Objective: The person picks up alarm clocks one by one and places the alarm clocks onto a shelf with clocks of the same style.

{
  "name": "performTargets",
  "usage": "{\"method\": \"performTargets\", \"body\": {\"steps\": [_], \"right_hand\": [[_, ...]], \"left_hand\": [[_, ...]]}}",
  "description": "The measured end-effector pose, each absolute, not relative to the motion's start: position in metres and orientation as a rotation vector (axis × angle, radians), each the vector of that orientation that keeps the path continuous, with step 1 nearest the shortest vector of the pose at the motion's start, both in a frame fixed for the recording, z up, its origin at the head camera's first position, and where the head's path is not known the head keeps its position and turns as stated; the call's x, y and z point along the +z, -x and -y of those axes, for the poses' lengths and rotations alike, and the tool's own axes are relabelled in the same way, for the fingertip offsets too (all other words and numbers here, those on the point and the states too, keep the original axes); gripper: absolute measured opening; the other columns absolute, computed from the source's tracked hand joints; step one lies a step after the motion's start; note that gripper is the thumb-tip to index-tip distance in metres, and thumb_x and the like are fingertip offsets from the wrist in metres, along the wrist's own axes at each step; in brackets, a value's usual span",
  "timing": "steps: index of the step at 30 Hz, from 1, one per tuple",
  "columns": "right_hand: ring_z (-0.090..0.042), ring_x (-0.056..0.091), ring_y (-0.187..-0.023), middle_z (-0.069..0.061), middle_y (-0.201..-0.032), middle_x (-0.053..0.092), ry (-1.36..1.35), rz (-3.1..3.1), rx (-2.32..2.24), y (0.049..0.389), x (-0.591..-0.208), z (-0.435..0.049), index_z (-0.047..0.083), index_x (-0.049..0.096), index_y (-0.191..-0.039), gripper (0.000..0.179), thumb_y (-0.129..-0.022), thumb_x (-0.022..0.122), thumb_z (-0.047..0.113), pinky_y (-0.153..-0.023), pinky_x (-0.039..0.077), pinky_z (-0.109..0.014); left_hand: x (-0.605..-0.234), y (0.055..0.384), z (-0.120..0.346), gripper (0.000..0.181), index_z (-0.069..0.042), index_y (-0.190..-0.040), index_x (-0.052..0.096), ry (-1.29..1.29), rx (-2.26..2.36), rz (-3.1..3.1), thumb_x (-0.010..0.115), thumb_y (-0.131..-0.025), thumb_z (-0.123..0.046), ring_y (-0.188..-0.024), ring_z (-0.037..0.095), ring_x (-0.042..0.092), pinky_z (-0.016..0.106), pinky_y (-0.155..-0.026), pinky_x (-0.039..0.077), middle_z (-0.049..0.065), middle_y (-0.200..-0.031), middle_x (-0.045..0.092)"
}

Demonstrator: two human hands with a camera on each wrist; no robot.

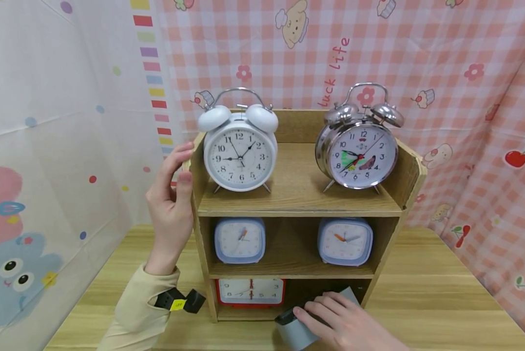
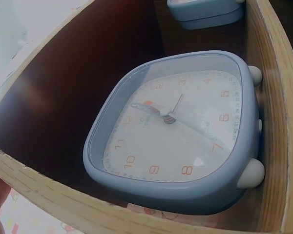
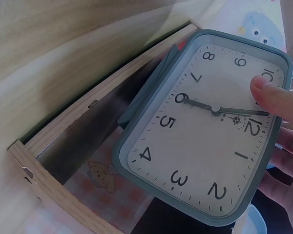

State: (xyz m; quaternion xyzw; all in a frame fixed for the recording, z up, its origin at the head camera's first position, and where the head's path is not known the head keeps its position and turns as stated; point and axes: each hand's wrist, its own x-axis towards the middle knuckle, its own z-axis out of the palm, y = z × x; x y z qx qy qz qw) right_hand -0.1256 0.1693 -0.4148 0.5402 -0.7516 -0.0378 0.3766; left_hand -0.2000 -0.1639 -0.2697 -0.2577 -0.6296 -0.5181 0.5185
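My left hand (image 1: 170,204) rests against the upper left side of a wooden shelf unit (image 1: 299,213), thumb near its front edge. My right hand (image 1: 337,319) grips a grey-green rectangular clock (image 3: 185,141), tilted at the bottom compartment's right front; in the right wrist view the thumb lies over the face. Left of it, a red-framed clock (image 1: 251,292) stands in that compartment. Two blue clocks, the left one (image 1: 240,240) and the right one (image 1: 345,242), occupy the middle shelf. On top stand a white twin-bell alarm clock (image 1: 240,158) and a silver twin-bell one (image 1: 362,156).
The shelf unit stands on a wood-grain table (image 1: 437,292). Behind it hangs a pink checked cloth (image 1: 253,44), with a white patterned cloth (image 1: 69,122) to the left. A black wrist device (image 1: 174,299) sits at my left sleeve.
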Motion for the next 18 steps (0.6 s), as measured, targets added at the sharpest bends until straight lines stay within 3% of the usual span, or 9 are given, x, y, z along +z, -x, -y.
{"method": "performTargets", "body": {"steps": [5, 16, 18], "right_hand": [[-0.01, 0.067, -0.1, 0.006, -0.113, 0.073, -1.376, 1.949, -0.112, 0.1267, -0.4114, -0.1684, 0.014, 0.065, -0.138, 0.066, -0.104, 0.047, 0.067, -0.088, 0.056, -0.03], [-0.009, 0.068, -0.104, 0.007, -0.115, 0.072, -1.354, 1.952, -0.196, 0.1324, -0.4113, -0.167, 0.017, 0.066, -0.136, 0.063, -0.106, 0.043, 0.066, -0.09, 0.057, -0.028], [-0.009, 0.067, -0.105, 0.007, -0.115, 0.072, -1.348, 1.951, -0.206, 0.1336, -0.4124, -0.1669, 0.017, 0.066, -0.136, 0.064, -0.106, 0.041, 0.067, -0.09, 0.056, -0.028]], "left_hand": [[-0.2691, 0.1997, 0.1637, 0.061, 0.001, -0.13, 0.067, 0.622, -1.247, 1.505, 0.054, -0.105, -0.054, -0.057, 0.002, 0.034, 0.017, -0.048, 0.025, -0.011, -0.14, 0.07], [-0.2687, 0.2, 0.164, 0.062, 0.002, -0.13, 0.066, 0.629, -1.244, 1.498, 0.054, -0.105, -0.054, -0.056, 0.001, 0.031, 0.017, -0.048, 0.025, -0.012, -0.14, 0.069], [-0.2689, 0.1998, 0.1642, 0.062, 0.001, -0.13, 0.066, 0.629, -1.246, 1.5, 0.054, -0.105, -0.054, -0.06, -0.001, 0.039, 0.017, -0.048, 0.025, -0.011, -0.14, 0.069]]}}
